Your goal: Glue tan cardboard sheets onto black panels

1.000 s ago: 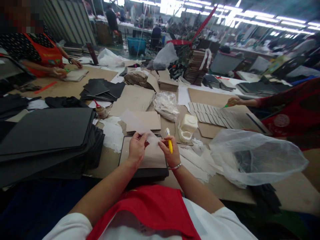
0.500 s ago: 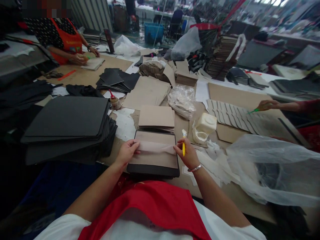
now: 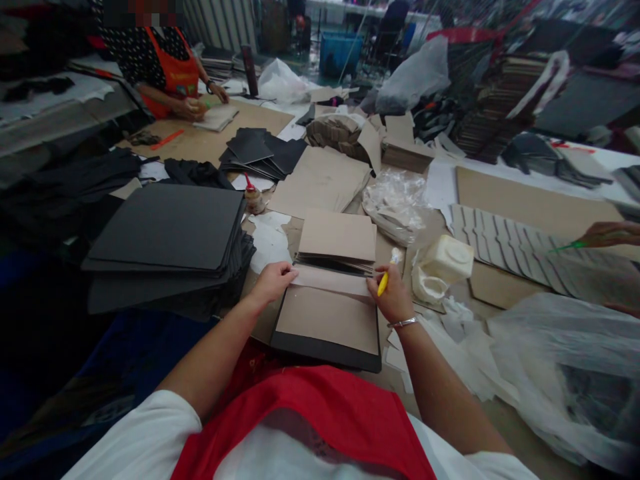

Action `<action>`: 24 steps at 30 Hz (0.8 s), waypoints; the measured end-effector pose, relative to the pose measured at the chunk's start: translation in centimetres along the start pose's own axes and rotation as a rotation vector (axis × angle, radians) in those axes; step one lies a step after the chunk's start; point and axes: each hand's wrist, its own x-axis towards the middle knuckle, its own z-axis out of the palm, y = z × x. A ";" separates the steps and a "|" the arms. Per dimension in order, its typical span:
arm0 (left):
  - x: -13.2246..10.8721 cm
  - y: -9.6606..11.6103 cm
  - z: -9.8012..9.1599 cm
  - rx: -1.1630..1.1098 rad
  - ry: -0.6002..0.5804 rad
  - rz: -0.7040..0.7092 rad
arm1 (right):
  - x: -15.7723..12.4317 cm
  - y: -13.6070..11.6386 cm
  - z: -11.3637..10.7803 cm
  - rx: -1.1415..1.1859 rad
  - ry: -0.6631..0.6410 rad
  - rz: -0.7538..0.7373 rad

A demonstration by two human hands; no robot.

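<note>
A pale, thin strip (image 3: 330,282) is stretched between my two hands across the far edge of a tan board (image 3: 325,317) that lies on a black sheet (image 3: 325,349). My left hand (image 3: 274,281) pinches the strip's left end. At the other end, my right hand (image 3: 393,293) pinches the strip and also carries a yellow-handled brush (image 3: 383,283), its whitish tip pointing away from me. Just beyond the strip sits a stack of tan boards (image 3: 337,235).
On the left rises a stack of black sheets (image 3: 167,227). A cut-open plastic jug (image 3: 447,260) and clear plastic sheeting (image 3: 560,360) lie to the right. A red-tipped bottle (image 3: 253,198) stands farther back. Co-workers' hands (image 3: 193,107) work at the far left and right.
Both hands have carried the strip away from me, from over the middle of the tan board to its far edge. The view has also shifted leftward.
</note>
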 end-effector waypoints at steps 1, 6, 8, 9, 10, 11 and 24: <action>0.1 0.1 0.0 0.012 -0.011 -0.006 | 0.0 0.1 0.1 -0.023 -0.008 0.008; 0.4 1.0 0.1 0.182 0.059 -0.048 | -0.2 0.5 0.8 -0.108 -0.016 0.026; 0.6 1.4 0.1 0.218 0.070 -0.068 | -0.3 0.6 1.0 -0.103 -0.003 0.002; 0.7 1.5 0.1 0.230 0.071 -0.074 | -0.3 0.7 1.1 -0.100 0.004 -0.009; 0.8 1.6 0.1 0.239 0.070 -0.078 | -0.3 0.7 1.1 -0.102 0.010 -0.016; 1.0 1.7 0.1 0.245 0.069 -0.079 | -0.2 0.8 1.1 -0.107 0.014 -0.021; 1.6 0.4 0.9 0.224 0.103 -0.061 | -0.2 1.6 1.7 -0.202 0.027 -0.006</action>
